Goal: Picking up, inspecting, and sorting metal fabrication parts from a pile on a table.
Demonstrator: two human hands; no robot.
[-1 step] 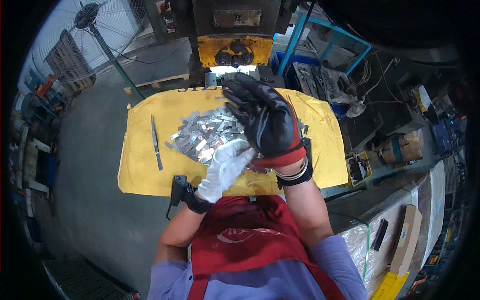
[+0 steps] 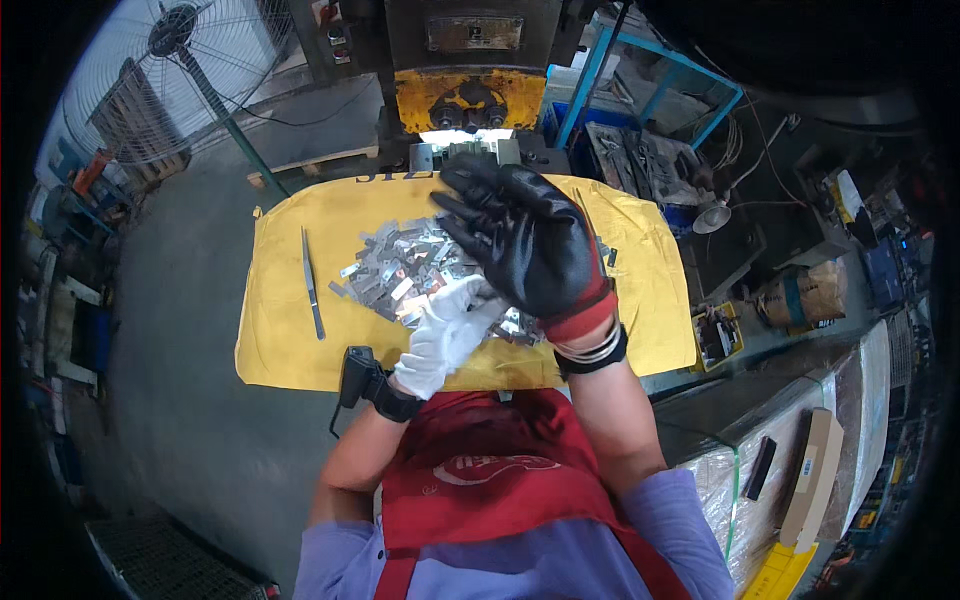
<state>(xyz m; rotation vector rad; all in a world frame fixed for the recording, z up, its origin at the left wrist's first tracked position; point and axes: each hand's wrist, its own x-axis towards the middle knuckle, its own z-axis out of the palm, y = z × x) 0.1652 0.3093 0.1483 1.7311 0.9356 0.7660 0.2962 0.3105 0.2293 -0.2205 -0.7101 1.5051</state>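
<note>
My right hand (image 2: 535,245) wears a black-coated glove with a red cuff (image 2: 588,312). Its fingers are stretched out and spread above the metal pieces, and nothing lies in the palm. My left hand (image 2: 450,335), in a white glove, is beside the heel of the right glove with its fingers curled in; whether they hold anything is hidden. Beneath both hands is a heap of small flat metal pieces (image 2: 385,265) on a yellow sheet (image 2: 280,350). A pair of metal tweezers (image 2: 311,285) lies left of the heap.
Beyond the sheet stands a dark press with a yellow block (image 2: 470,100). A large fan (image 2: 172,30) is at far left. Right are a blue-framed rack (image 2: 660,70), a small lamp (image 2: 712,218), a yellow bin (image 2: 738,345) and a plastic-wrapped stack (image 2: 710,490).
The red cuff, earlier pulled toward my left hand, now sits close round my right wrist. My left fingers have come away from it, and the right hand has tilted slightly left.
</note>
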